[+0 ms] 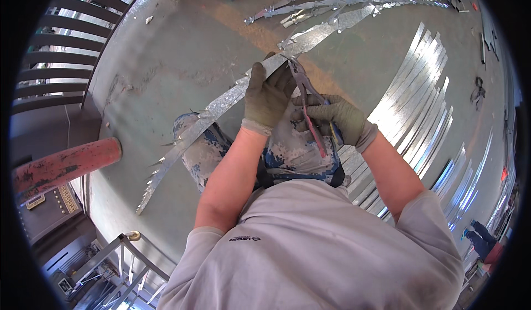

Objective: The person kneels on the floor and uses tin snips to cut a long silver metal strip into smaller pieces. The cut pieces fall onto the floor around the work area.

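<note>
A long, thin sheet-metal strip [221, 103] with jagged, notched edges runs slantwise across the floor in front of me. My left hand [268, 97], in an olive work glove, grips it near its upper middle, thumb on top. In my right hand [342, 117], gloved the same way, is a pair of metal snips [301, 82] with one red handle and one bluish handle. Their jaws meet the strip's edge just beside my left fingers; whether they are closed on the metal is too small to tell. My knees in camouflage trousers [282, 144] are bent below my hands.
Plain metal strips [412, 91] lie side by side on the floor at right. Notched strips [354, 4] are heaped at the far side. A red pipe [72, 163], a dark slatted rail [66, 58] and a metal frame [130, 254] stand left. Another person's legs [481, 238] show far right.
</note>
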`<state>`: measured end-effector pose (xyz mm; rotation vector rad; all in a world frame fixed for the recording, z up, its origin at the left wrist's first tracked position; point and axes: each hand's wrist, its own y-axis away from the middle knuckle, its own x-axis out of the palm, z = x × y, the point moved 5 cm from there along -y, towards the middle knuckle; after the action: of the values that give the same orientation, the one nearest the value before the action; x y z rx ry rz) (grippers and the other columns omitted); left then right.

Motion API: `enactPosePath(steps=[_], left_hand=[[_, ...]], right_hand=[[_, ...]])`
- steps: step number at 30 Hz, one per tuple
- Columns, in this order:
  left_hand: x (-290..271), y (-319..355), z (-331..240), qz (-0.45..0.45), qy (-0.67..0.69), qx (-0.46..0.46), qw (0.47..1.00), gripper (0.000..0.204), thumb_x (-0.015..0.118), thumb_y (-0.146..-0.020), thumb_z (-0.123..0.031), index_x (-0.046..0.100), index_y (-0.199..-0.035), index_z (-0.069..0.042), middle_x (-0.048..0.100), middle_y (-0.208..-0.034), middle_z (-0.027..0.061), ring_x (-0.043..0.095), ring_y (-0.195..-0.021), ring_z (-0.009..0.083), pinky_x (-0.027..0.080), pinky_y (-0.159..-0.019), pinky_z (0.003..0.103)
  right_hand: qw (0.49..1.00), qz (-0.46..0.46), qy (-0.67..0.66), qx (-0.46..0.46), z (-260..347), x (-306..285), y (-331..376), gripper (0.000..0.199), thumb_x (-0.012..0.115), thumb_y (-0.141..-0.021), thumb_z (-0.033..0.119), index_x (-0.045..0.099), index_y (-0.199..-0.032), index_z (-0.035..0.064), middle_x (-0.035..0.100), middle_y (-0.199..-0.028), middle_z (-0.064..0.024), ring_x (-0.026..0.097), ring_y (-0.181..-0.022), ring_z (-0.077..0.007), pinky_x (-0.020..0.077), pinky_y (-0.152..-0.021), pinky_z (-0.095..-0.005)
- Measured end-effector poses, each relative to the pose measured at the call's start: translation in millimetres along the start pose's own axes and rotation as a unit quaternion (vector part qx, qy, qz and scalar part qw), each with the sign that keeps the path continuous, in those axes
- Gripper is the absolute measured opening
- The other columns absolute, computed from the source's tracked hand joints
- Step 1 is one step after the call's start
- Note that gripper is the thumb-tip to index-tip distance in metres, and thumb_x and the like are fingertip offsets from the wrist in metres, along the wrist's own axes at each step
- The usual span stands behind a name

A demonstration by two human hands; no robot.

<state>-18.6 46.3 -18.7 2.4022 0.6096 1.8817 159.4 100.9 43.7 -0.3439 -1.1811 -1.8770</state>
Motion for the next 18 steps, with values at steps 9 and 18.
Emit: enactPosePath(steps=[9,18], left_hand=[[-20.3,68.9,-23.3,-0.039,-0.001,0.041,0.998,0.057,0.059,-0.111,-0.056,0.063,-0.147,-0.012,0.058,-0.16,0.0129,0.049,-0.153,0.037,0.037,-0.129,0.057],[-50.9,97.8,-69.0,-0.097,0.066,0.115,0.986,0.047,0.065,-0.111,-0.047,0.067,-0.144,-0.013,0.076,-0.14,0.0107,0.069,-0.134,0.0315,0.055,-0.116,0.051]], right_hand=[[0.998,0.002,0.067,-0.019,4.8,16.1,9.3,0.053,0.07,-0.108,0.014,0.055,-0.155,-0.004,0.075,-0.131,-0.0182,0.079,-0.11,-0.029,0.068,-0.094,-0.0439],[0.992,-0.043,0.118,-0.021,3.6,34.4,23.9,0.05,0.074,-0.107,0.018,0.059,-0.151,-0.0015,0.076,-0.126,-0.0159,0.078,-0.106,-0.0269,0.0668,-0.091,-0.0407]])
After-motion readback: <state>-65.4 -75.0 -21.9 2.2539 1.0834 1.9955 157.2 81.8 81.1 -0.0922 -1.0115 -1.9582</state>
